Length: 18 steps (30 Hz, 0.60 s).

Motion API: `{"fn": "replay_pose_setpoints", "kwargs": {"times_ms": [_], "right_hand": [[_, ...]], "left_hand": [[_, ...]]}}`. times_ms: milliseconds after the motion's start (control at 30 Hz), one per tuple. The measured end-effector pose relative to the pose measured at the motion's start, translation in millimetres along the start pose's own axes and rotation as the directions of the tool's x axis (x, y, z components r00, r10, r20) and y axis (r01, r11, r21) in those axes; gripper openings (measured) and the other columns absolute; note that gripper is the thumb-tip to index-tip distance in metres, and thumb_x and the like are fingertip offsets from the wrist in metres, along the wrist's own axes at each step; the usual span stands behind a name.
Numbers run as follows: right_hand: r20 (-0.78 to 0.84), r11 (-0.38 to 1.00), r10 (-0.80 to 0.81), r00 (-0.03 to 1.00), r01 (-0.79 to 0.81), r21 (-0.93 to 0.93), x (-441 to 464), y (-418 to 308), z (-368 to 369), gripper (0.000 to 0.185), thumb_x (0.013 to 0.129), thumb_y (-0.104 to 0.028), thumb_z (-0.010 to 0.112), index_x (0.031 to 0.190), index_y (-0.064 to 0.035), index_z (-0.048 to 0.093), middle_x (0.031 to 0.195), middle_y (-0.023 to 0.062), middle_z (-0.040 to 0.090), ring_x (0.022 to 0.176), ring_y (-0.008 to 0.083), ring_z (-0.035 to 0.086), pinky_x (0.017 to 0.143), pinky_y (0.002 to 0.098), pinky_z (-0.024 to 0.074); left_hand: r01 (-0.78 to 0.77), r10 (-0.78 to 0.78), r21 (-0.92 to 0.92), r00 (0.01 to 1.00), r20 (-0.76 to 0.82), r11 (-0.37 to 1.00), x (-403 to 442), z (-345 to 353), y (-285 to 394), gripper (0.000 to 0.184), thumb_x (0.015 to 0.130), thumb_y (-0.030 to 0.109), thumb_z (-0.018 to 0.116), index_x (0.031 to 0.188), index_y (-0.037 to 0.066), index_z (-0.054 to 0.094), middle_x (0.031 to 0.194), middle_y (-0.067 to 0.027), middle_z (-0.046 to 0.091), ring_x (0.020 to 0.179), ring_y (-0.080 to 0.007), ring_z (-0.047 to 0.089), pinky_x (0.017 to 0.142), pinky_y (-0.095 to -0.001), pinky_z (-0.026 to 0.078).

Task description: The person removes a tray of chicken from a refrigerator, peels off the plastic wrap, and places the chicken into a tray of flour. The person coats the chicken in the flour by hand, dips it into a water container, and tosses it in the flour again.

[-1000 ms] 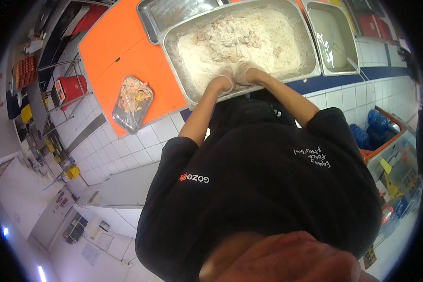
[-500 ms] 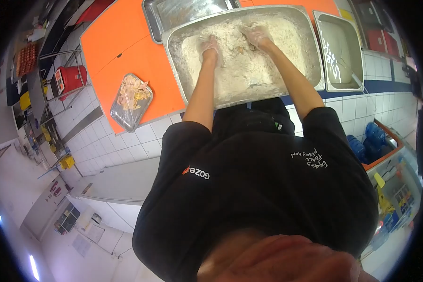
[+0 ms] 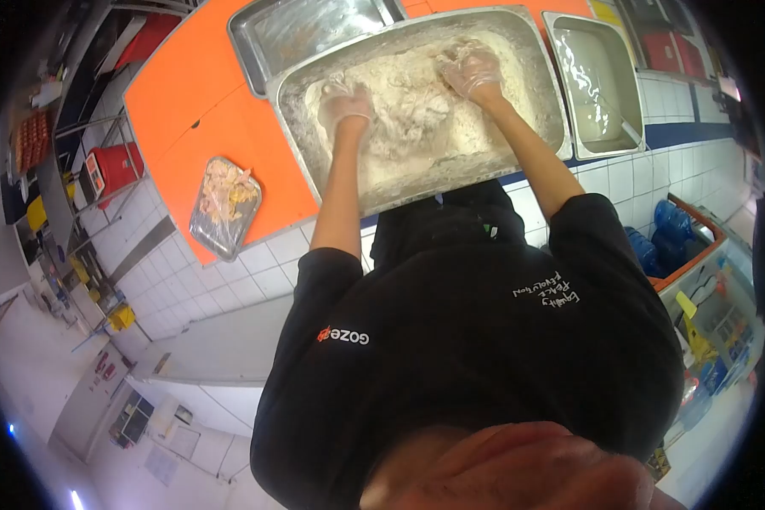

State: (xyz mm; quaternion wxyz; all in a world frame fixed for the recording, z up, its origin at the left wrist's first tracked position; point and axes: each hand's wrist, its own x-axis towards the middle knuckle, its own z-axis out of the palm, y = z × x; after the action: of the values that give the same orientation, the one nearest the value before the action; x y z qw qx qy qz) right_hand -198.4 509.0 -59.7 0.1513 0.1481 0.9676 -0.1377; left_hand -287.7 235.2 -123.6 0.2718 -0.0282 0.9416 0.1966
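Note:
A large metal pan (image 3: 296, 157) of white flour (image 3: 408, 157) stands before me, with lumpy, flour-coated pieces (image 3: 421, 109) in the middle. Both hands wear clear plastic gloves dusted with flour. At the pan's left side, my left hand (image 3: 347, 104) has its fingers curled into the flour. My right hand (image 3: 474, 72) is near the far right side, its fingers likewise bent in the flour. Whether either hand also grips a coated piece is hidden.
A metal tray (image 3: 310, 30) lies behind the pan on the orange table (image 3: 174, 110). Right of the pan stands a deep metal container (image 3: 599, 81) of cloudy liquid. A small tray (image 3: 225, 208) holds pale food pieces under clear plastic at the table's front left.
Both hands have moved apart within the pan, the left one toward the left wall. The coated lumps between them show more. My view has shifted slightly to the right.

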Motion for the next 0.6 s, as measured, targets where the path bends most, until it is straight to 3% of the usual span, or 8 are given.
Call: {"fn": "replay_pose_setpoints", "kwargs": {"times_ms": [33,100,167,200,267,367,500,600], "right_hand": [[-0.212,0.965,0.055,0.976,-0.106,-0.241,2.9,11.6,9.2,0.068,0.094,-0.061,0.05,0.131,-0.0064,0.066,0.137,0.0144,0.064,0.127,0.035,0.058,0.111,0.0498,0.0402],[-0.147,0.922,0.086,0.985,-0.135,-0.362,8.5,30.8,16.3,0.065,0.097,-0.056,0.045,0.138,-0.0084,0.061,0.142,0.0167,0.059,0.134,0.0356,0.053,0.115,0.0555,0.0327],[-0.369,0.883,-0.19,0.91,-0.006,-0.469,12.1,51.9,23.8,0.06,0.101,-0.044,0.04,0.146,-0.0062,0.053,0.149,0.0182,0.054,0.139,0.0352,0.047,0.118,0.0528,0.0291],[-0.356,0.882,-0.181,0.917,-0.008,-0.471,5.8,55.5,21.3,0.06,0.101,-0.044,0.04,0.146,-0.0062,0.053,0.149,0.0182,0.054,0.139,0.0352,0.047,0.118,0.0528,0.0291],[0.017,0.724,-0.13,0.991,0.107,-0.681,-11.3,51.4,2.5,0.054,0.103,-0.033,0.038,0.146,-0.0035,0.05,0.153,0.0171,0.05,0.142,0.0339,0.045,0.119,0.0516,0.0292],[0.066,0.715,-0.271,0.96,0.246,-0.654,-6.0,65.8,-0.2,0.05,0.101,-0.025,0.041,0.14,0.003,0.053,0.146,0.0206,0.056,0.136,0.0359,0.051,0.115,0.0497,0.0357],[0.187,0.768,-0.233,0.954,0.299,-0.566,-5.5,64.2,-14.6,0.047,0.097,-0.019,0.048,0.135,0.0078,0.054,0.135,0.0239,0.062,0.127,0.0366,0.059,0.11,0.0467,0.0426],[0.276,0.622,-0.191,0.942,0.334,-0.708,-23.0,85.6,2.7,0.045,0.093,-0.013,0.052,0.132,0.0112,0.054,0.127,0.0271,0.065,0.117,0.0364,0.065,0.101,0.0443,0.0509]], "left_hand": [[-0.01,0.01,-0.005,1.0,0.0,1.0,-22.2,7.6,6.6,0.082,0.093,0.052,0.052,0.148,-0.008,0.042,0.146,-0.0282,0.052,0.139,-0.0338,0.048,0.114,-0.0411,0.037],[-0.115,0.24,0.261,0.821,-0.518,0.958,-44.8,19.0,15.1,0.086,0.091,0.054,0.053,0.151,-0.007,0.04,0.159,-0.025,0.036,0.152,-0.0314,0.027,0.124,-0.043,0.019],[-0.119,0.258,0.305,0.844,-0.471,0.945,-31.9,10.4,14.2,0.085,0.094,0.055,0.048,0.153,-0.005,0.037,0.162,-0.0223,0.032,0.153,-0.0309,0.023,0.125,-0.0434,0.017],[-0.11,0.26,0.352,0.872,-0.414,0.929,-29.5,9.8,3.9,0.083,0.097,0.055,0.044,0.155,-0.004,0.034,0.164,-0.0197,0.028,0.155,-0.0303,0.019,0.126,-0.0438,0.014],[-0.065,0.181,0.479,0.963,-0.201,0.875,-54.6,-7.0,3.4,0.077,0.103,0.056,0.031,0.157,0.001,0.033,0.168,-0.0162,0.022,0.157,-0.0296,0.015,0.127,-0.0431,0.011],[-0.082,0.203,0.451,0.952,-0.228,0.889,-50.9,0.4,-6.2,0.076,0.103,0.057,0.028,0.157,0.004,0.036,0.167,-0.0155,0.023,0.156,-0.03,0.018,0.127,-0.0429,0.013],[-0.081,0.215,0.509,0.954,-0.211,0.857,-52.5,0.8,-7.0,0.076,0.104,0.058,0.026,0.155,0.004,0.039,0.167,-0.0151,0.025,0.156,-0.0301,0.019,0.126,-0.043,0.016],[-0.113,0.248,0.49,0.943,-0.221,0.865,-49.1,6.5,-9.6,0.076,0.103,0.058,0.028,0.155,0.004,0.04,0.167,-0.0149,0.026,0.155,-0.0305,0.022,0.125,-0.0436,0.018]]}}
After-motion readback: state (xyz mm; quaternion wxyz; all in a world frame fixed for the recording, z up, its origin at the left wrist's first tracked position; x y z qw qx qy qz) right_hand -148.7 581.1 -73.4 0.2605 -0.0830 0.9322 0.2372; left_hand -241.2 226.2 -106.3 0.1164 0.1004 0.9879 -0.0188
